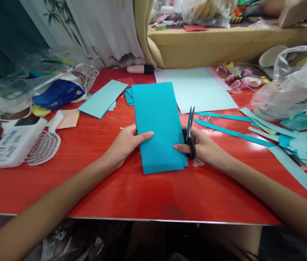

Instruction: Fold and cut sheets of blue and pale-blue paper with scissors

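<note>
Both hands hold blue paper (158, 116) above the red table, in at least two layers that are slightly offset at the lower right. My left hand (127, 145) grips its left edge, thumb on top and fingers hidden beneath. At the right edge, my right hand (200, 145) pinches the paper with its thumb. That hand also carries black-handled scissors (190, 134), blades pointing up and a little apart. Behind the paper's upper left lie a light blue folded sheet (104, 98) and small blue pieces (128, 97).
Large pale sheets (202, 90) lie at the back. Blue strips (235, 132) and a heap of scraps (305, 145) spread to the right, beside a plastic bag (297, 83). On the left are a hairbrush (44, 146), a white box-shaped item (12, 143) and a blue packet (59, 94).
</note>
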Available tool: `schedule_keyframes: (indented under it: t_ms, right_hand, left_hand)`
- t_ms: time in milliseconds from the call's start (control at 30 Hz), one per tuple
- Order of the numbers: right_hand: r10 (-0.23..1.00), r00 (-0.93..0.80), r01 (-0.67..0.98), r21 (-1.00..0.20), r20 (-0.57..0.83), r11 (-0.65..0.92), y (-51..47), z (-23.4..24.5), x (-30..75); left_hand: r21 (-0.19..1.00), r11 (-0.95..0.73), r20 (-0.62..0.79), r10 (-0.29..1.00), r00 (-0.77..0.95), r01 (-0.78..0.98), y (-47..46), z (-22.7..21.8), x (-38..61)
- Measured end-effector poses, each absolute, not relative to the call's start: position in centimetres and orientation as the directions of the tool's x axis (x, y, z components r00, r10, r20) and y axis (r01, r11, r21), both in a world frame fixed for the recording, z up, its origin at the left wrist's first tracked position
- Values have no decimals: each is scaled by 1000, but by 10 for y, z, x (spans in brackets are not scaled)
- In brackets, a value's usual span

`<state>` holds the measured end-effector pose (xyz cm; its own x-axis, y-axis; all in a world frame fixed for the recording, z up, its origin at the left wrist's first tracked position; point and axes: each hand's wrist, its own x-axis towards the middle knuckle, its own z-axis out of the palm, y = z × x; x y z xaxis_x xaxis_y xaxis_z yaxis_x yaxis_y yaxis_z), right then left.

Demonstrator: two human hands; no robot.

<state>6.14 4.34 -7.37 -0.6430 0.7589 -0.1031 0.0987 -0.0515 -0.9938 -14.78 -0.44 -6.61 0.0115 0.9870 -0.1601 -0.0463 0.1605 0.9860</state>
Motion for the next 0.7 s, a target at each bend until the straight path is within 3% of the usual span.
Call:
schedule_keyframes:
  t_ms: [467, 700]
  right_hand:
    - [655, -728, 236, -971, -202, -37, 42, -61, 63]
    - [658, -727, 249, -968, -195, -11, 42, -61, 63]
  left_hand:
    - [988, -156, 147, 943, -299, -4, 11, -65, -167]
    - [988, -155, 156, 936, -316, 28, 14, -63, -173]
